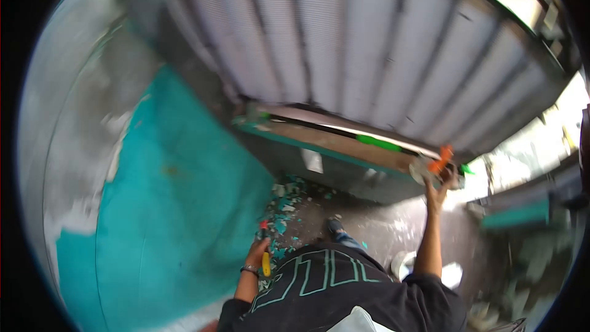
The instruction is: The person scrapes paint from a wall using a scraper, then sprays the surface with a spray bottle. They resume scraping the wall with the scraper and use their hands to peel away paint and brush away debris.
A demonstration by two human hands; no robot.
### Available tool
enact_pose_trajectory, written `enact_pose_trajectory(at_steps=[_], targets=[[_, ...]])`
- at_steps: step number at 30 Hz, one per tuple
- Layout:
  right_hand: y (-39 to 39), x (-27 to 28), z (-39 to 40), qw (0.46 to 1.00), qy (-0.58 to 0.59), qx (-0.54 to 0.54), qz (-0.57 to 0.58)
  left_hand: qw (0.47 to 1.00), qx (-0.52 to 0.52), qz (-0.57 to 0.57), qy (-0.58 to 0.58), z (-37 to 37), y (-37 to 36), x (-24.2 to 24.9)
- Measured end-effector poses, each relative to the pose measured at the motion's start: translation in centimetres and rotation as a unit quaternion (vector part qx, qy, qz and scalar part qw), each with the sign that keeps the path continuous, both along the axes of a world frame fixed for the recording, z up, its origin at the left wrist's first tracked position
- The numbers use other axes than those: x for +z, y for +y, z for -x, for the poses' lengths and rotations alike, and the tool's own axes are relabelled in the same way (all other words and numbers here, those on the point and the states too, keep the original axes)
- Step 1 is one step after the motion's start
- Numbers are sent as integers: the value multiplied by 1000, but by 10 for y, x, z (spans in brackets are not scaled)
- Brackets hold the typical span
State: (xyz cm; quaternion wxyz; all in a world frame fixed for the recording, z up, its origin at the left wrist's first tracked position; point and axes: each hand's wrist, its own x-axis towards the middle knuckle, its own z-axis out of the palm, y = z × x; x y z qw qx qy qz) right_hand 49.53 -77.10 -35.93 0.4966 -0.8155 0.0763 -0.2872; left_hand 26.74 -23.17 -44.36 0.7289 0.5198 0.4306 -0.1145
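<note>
My left hand is low on the left, closed around a slim hand tool with a yellow handle and a red part at its upper end. Its working end is too blurred to identify. My right hand reaches up to the right end of a window ledge. Its fingers are curled around a bright orange object, whose kind I cannot make out. Against this lies a pale, translucent rounded piece. A green item rests on the ledge to the left.
A ribbed shutter or window panel rises above the ledge. Turquoise paint covers part of the left wall, with bare grey patches. Paint chips litter the floor along the wall. A white bucket stands beside my right arm.
</note>
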Motion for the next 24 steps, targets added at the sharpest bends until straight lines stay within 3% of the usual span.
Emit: enact_pose_trajectory(at_steps=[2, 3, 4, 5, 7, 9, 10, 11, 12, 13, 15, 17, 19, 20, 22, 24], targets=[[-19, -45, -43, 996, -83, -12, 38, 960, -206, -189, 23, 23, 10, -41], [-30, -57, -63, 992, -65, -46, 100, 937, -274, -210, 61, 32, 19, -55], [-37, -62, -79, 955, -109, -81, 262, 907, -343, -222, 100, 42, 24, -60], [-52, -69, -92, 934, -134, -77, 323, 926, -285, -226, 103, 56, 21, -55], [-61, -79, -106, 950, -187, -25, 248, 855, -376, -318, 164, 77, 14, -45], [-17, -41, -85, 983, -92, 51, 151, 867, -342, -307, 192, 104, 6, -50], [-13, -51, -87, 964, -143, 107, 196, 864, -348, -293, 214, 115, 3, -55], [12, -29, -72, 967, -84, 154, 186, 874, -334, -269, 229, 127, -2, -51], [43, -20, -66, 951, -140, 218, 170, 880, -325, -243, 245, 140, -8, -46], [61, -53, -85, 920, -198, 250, 227, 882, -319, -243, 246, 158, -12, -52], [167, 1, -35, 920, 22, 390, -31, 904, -265, -225, 250, 186, -25, -67], [256, 30, -25, 864, 48, 497, -70, 892, -278, -217, 282, 198, -34, -62], [329, 85, -15, 754, 106, 636, -125, 896, -255, -178, 316, 214, -45, -67], [365, 103, -11, 732, 57, 664, -141, 896, -253, -179, 319, 225, -56, -76], [427, 127, -18, 688, -33, 706, -162, 938, -62, -197, 279, 242, -73, -90], [479, 153, -24, 667, -76, 719, -182, 942, -44, -179, 281, 253, -82, -91]])
